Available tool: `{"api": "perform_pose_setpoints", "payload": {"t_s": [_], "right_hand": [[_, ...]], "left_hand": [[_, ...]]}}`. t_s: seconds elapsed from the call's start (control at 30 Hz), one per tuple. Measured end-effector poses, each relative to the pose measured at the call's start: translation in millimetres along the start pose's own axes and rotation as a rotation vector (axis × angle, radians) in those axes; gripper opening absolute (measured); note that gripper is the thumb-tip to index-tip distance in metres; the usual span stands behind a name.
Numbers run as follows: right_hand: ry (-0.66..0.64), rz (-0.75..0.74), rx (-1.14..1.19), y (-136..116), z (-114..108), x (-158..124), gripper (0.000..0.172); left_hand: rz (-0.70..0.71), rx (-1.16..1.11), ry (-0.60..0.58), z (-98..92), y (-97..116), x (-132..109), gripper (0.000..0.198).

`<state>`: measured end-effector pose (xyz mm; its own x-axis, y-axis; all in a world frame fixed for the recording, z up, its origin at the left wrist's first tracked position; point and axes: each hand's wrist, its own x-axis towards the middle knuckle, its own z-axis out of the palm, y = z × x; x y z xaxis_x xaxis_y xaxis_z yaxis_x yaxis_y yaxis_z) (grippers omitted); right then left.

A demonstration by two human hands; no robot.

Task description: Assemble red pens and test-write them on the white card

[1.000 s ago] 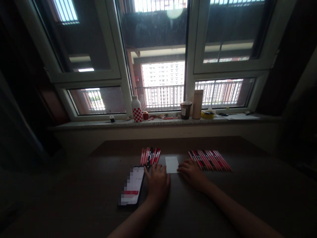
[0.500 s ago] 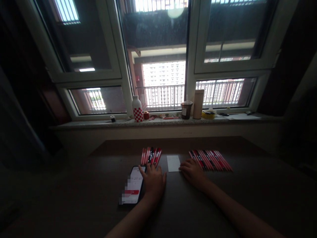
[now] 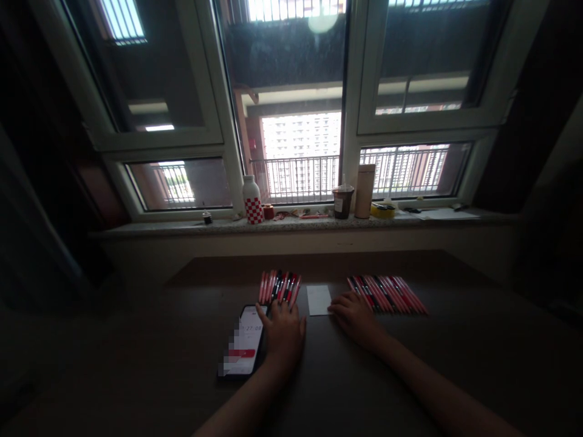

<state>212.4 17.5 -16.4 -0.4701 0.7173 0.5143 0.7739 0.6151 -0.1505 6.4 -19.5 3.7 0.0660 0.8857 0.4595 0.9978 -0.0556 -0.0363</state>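
Observation:
My left hand [image 3: 285, 335] lies on the table with its fingers spread. Its fingertips reach the near ends of a row of red, pink and black pens or pencils [image 3: 279, 287], and the thumb side faces right. Beside it lies a phone [image 3: 248, 341] with a lit timer screen, partly blurred. A small white card [image 3: 319, 300] sits between two rows. My right hand [image 3: 357, 318] rests flat at the card's right edge, fingers close together and holding nothing I can see. Behind its knuckles is a longer row of similar pens or pencils [image 3: 392, 294].
The dark brown table [image 3: 328, 376] ends at a wall under a stone windowsill [image 3: 300, 226]. On the sill stand a red-and-white checked bottle [image 3: 253, 200], a lidded drink cup [image 3: 342, 201], a tall beige flask [image 3: 364, 191], a yellow tape roll [image 3: 382, 210] and papers [image 3: 449, 214].
The left row reaches slightly further right, with one more pink pen or pencil showing at that end. The phone's timer digits have changed. Both hands have stayed nearly in place.

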Motion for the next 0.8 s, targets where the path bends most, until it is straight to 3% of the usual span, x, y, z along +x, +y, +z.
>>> {"api": "perform_pose_setpoints", "payload": {"t_s": [0.5, 0.8], "right_hand": [[-0.011, 0.004, 0.007, -1.1, -1.4, 0.2, 0.022], [0.004, 0.01, -0.006, 0.1, -0.1, 0.8, 0.021]], "left_hand": [[0.055, -0.074, -0.013, -5.1, 0.1, -0.8, 0.026], [0.043, -0.075, -0.031, -7.0, 1.5, -1.3, 0.029]]}}
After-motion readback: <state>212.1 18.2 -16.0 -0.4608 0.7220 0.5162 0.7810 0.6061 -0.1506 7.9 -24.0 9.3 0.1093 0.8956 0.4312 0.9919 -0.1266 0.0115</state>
